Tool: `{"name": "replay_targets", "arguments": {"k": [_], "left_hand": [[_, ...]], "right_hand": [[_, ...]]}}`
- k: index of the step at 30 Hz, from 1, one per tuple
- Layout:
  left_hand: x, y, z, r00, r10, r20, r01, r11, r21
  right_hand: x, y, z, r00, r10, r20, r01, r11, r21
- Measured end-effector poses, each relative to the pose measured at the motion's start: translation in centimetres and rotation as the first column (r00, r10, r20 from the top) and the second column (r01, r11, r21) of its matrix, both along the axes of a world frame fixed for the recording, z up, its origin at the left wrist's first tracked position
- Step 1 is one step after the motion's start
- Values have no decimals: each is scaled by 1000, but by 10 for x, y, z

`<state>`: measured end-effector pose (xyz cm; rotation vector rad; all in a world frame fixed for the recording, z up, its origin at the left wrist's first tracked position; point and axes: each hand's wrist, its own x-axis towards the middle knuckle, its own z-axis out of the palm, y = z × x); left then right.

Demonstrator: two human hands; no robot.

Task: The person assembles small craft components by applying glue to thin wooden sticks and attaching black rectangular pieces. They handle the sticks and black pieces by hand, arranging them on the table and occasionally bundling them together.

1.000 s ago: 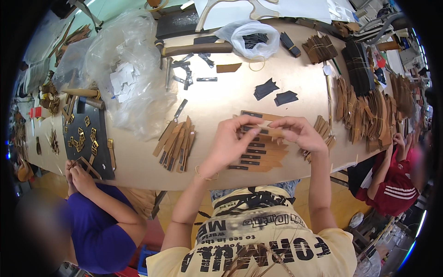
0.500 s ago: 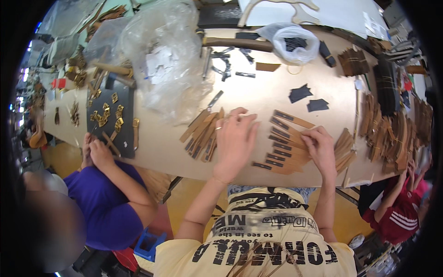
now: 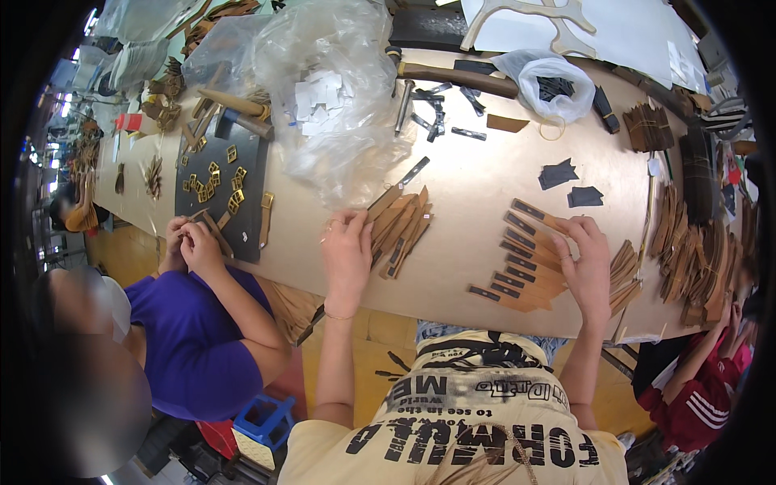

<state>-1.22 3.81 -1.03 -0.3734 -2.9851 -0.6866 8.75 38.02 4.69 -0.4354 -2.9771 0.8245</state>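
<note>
A loose pile of brown leather straps (image 3: 404, 222) lies in front of me, left of centre. At its left edge my left hand (image 3: 346, 255) has thumb and fingers closed on the lower end of a leather strap (image 3: 383, 202). A black strip (image 3: 415, 170) lies by that strap's upper end. To the right, several straps with dark patches (image 3: 520, 263) lie overlapped in a stepped row. My right hand (image 3: 587, 260) is over the right end of the topmost strap (image 3: 537, 212), touching it with thumb and forefinger apart.
Another bundle of straps (image 3: 624, 279) lies right of my right hand. Black pieces (image 3: 558, 173), a white bag (image 3: 556, 85), a hammer (image 3: 457, 78) and a clear plastic bag (image 3: 331, 153) are beyond. A co-worker in purple (image 3: 202, 339) sits left, near a black board with gold buckles (image 3: 214, 182).
My left hand has moved left from over the strap pile to its left edge and closed on a strap. My right hand stays by the stepped row, its fingers loosened. The view has shifted.
</note>
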Motion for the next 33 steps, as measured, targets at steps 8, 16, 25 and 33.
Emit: {"name": "replay_targets", "arguments": {"k": [8, 16, 25, 33], "left_hand": [[-5, -13, -14, 973, -129, -189, 128, 992, -21], [-1, 12, 26, 874, -6, 486, -402, 553, 730], [25, 72, 72, 569, -663, 487, -401, 294, 868], [31, 90, 74, 586, -677, 445, -30, 531, 847]], "right_hand": [[-19, -29, 8, 980, 191, -57, -193, 980, -41], [-40, -68, 19, 880, 306, -363, -337, 941, -21], [-38, -57, 28, 720, 446, -531, -438, 886, 151], [-2, -41, 6, 927, 42, -374, -290, 713, -638]]}}
